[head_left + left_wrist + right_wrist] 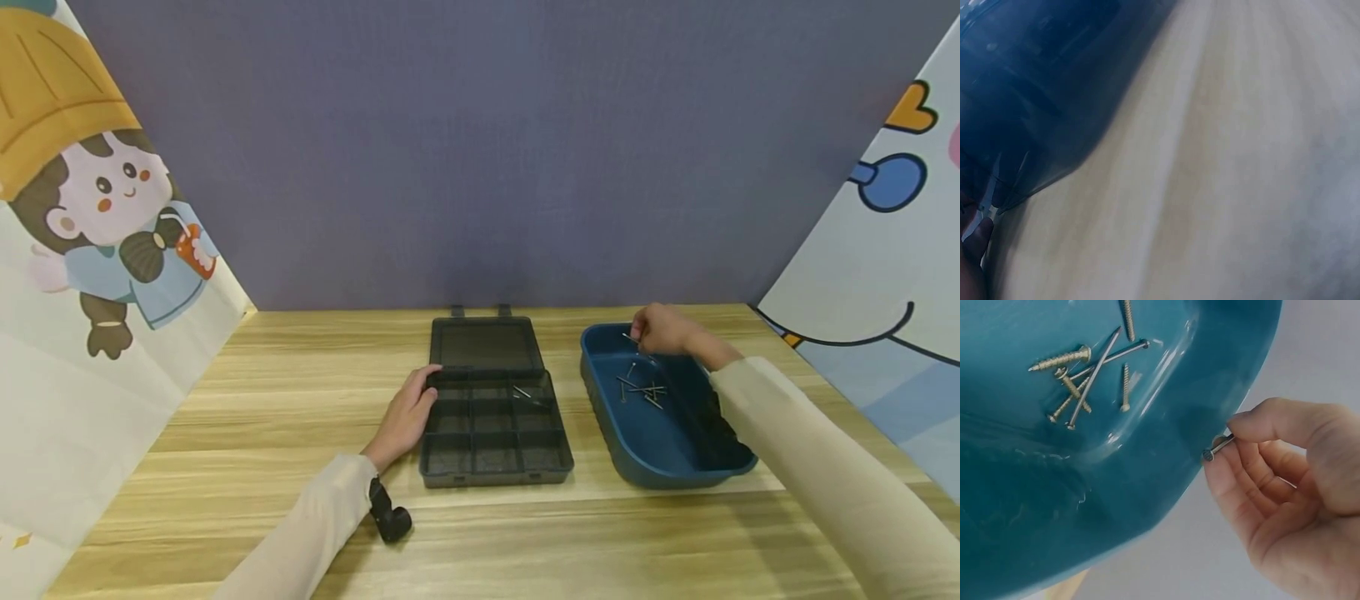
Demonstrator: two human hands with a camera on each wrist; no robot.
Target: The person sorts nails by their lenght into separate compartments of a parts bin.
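My left hand (405, 417) holds the left side of a dark, see-through compartment box (495, 479), its thumb at the rim. The box's lid (486, 343) lies folded open behind it. A couple of thin metal pieces (522, 392) lie in the back right compartment. My right hand (1285, 481) pinches a nail (1217, 449) between thumb and fingers, its flat head sticking out. That hand hovers over the far end of a blue tray (626, 458). Several brass-coloured screws (1060, 359) and nails (1094, 378) lie loosely crossed on the tray's floor.
Both containers stand on a wood-grain table (300, 467), the tray to the right of the box. A grey-blue panel (480, 167) rises behind the table. Printed cartoon sheets flank it on the left (150, 233) and right (847, 275).
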